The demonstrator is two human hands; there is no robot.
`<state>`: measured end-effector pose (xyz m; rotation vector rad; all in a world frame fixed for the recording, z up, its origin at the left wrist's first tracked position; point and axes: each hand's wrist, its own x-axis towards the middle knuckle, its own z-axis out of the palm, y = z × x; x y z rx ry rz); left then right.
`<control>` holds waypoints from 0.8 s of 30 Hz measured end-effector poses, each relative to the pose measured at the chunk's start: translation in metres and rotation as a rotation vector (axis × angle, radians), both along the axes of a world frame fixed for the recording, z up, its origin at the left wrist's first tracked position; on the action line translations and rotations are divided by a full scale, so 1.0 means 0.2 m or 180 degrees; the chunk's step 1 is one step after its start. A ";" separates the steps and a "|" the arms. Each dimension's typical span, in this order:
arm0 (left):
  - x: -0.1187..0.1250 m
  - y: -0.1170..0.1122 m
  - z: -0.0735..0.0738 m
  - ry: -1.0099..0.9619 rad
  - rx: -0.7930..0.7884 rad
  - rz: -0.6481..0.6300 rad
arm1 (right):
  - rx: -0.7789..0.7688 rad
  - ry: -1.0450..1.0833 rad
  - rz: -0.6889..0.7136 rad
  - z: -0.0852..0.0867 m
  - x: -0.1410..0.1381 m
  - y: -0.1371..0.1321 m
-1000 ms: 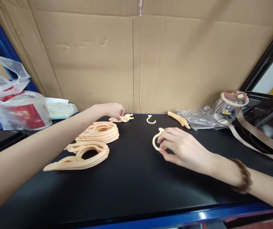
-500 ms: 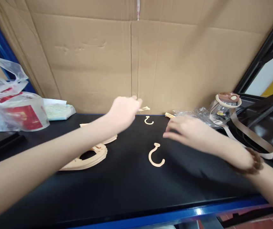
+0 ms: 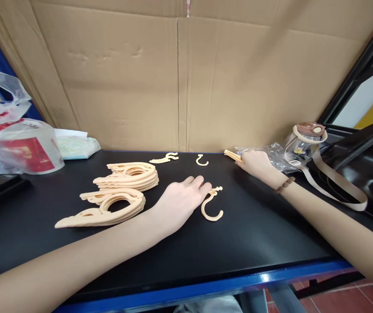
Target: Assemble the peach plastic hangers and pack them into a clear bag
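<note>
My left hand [image 3: 181, 200] lies on the black table [image 3: 179, 252], fingertips touching the stem of a peach plastic hook [image 3: 211, 208]; the fingers are close together and seem to pinch a small piece at the hook's top. My right hand [image 3: 253, 163] reaches to the back right and closes on a small bundle of flat peach strips [image 3: 232, 155] beside a crumpled clear bag [image 3: 273, 156]. Two stacks of peach hanger pieces [image 3: 121, 189] lie left of centre. A second small hook [image 3: 201, 161] and a loose curved piece [image 3: 164, 158] rest near the cardboard.
A cardboard wall [image 3: 179, 74] closes the back. At far left stand a plastic bag with a red label [image 3: 13, 143] and a wipes packet [image 3: 75, 145]. At right are a strapped water bottle [image 3: 305, 141] and a dark bag [image 3: 365, 169]. The table's blue front edge [image 3: 238, 282] runs below.
My left hand came down from the back centre to the hook in the middle. My right hand moved further back right onto the peach strips. The curved piece now lies on the table.
</note>
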<state>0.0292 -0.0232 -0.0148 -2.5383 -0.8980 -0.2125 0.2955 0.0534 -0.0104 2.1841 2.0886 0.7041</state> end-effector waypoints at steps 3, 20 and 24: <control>-0.03 0.04 -0.03 -0.0230 -0.0284 -0.0069 | -0.0013 -0.0038 0.0182 -0.02 0.01 0.01; -0.04 0.04 -0.03 -0.0581 -0.0690 -0.0107 | -0.0682 0.0468 0.0818 0.07 0.03 -0.14; -0.04 0.05 -0.04 -0.0684 -0.0619 -0.0144 | -0.0583 0.0643 0.0749 0.07 -0.02 -0.17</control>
